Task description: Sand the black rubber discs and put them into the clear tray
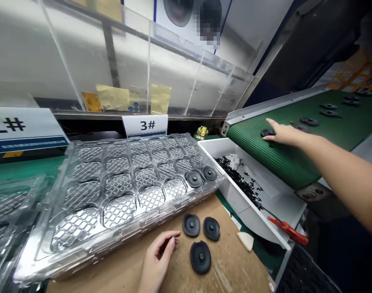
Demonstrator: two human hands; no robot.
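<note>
My right hand (279,132) reaches out over the green conveyor belt (283,158), fingers laid on a black round part (266,132) there. My left hand (158,256) rests on the brown cardboard sheet (228,264) with fingers curled loosely and nothing seen in them, just left of three black oval parts (200,240). A clear plastic tray (119,191) with many diamond-patterned pockets lies in front; two black parts (200,177) sit in pockets at its right end.
More black parts (326,110) lie farther along the belt. A white bin (250,191) holds small black scraps, with red-handled cutters (288,230) on its rim. Another clear tray (9,211) sits at left. Signs "2#" (15,124) and "3#" (146,125) stand behind.
</note>
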